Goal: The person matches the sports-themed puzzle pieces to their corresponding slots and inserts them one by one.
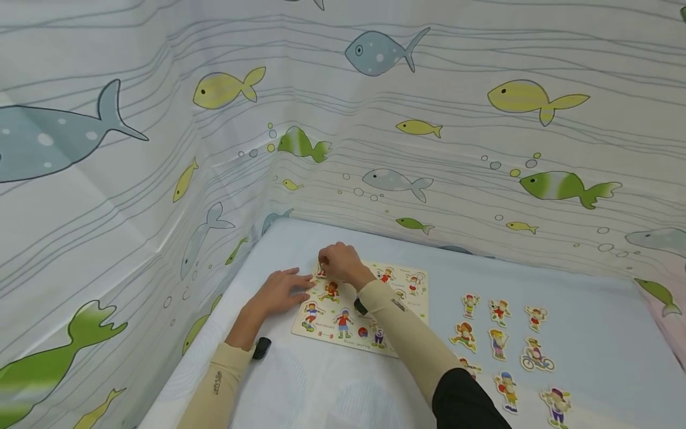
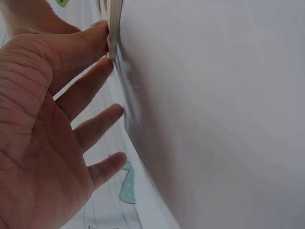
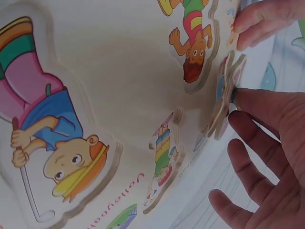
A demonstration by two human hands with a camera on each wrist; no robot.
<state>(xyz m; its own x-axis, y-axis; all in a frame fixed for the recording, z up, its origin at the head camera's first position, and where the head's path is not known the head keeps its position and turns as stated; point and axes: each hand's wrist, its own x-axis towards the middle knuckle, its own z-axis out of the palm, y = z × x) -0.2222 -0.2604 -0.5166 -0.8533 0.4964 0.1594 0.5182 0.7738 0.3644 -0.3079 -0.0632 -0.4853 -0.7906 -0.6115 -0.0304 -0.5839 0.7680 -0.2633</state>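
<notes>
In the head view, a flat wooden puzzle board (image 1: 371, 269) with printed sports figures lies on the covered table. My right hand (image 1: 343, 263) is over the board's far left corner. Its thumb and fingers pinch a thin wooden puzzle piece (image 3: 223, 98), seen nearly edge-on in the right wrist view, close over the board; its picture is mostly hidden. At the board's left edge, my left hand (image 1: 280, 292) rests with spread fingers, thumb and index finger (image 2: 95, 81) touching the rim. Beside the right hand, a runner figure (image 3: 194, 52) and a golfer figure (image 3: 62, 129) show on the board.
Several loose figure pieces lie in rows right of the board, among them a cyclist piece (image 1: 537, 355) and a basketball player piece (image 1: 506, 391). Fish-patterned cloth (image 1: 455, 149) walls stand behind and to the left. Pale cloth (image 1: 321, 393) covers the table.
</notes>
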